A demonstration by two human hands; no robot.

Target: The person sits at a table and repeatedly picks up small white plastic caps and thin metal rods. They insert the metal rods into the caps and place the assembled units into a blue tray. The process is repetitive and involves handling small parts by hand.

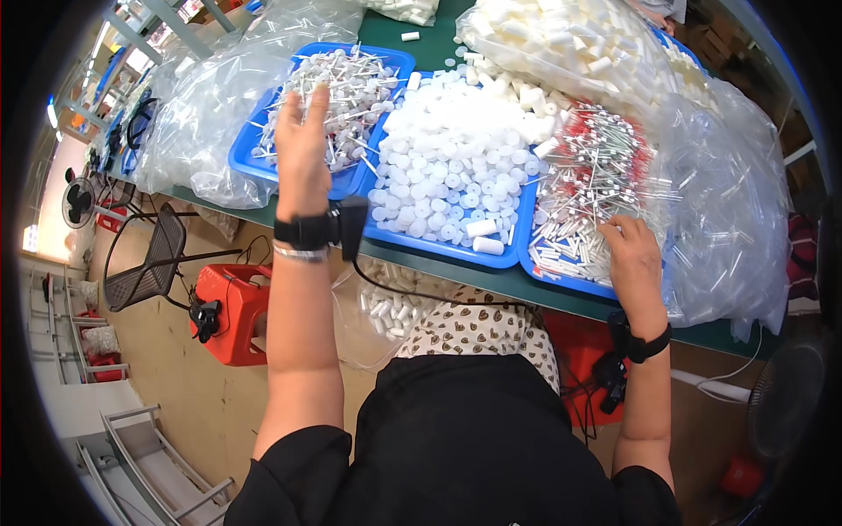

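Note:
My left hand (303, 145) is raised over the left blue tray (244, 159), which is full of small white pump parts with thin tubes (346, 83); its fingers are apart and nothing shows in it. My right hand (633, 254) rests palm down on the right blue tray (561, 279), touching white tubes and red-tipped sticks (586, 171); whether it holds one is hidden. Between them, the middle blue tray (447, 250) holds a heap of white round caps (456, 153).
Clear plastic bags (728, 202) of white parts lie at the table's right, far side (561, 39) and left (197, 114). The green table edge (526, 289) runs in front of me. A red stool (237, 311), a black chair (149, 263) and a fan (79, 200) stand on the floor at left.

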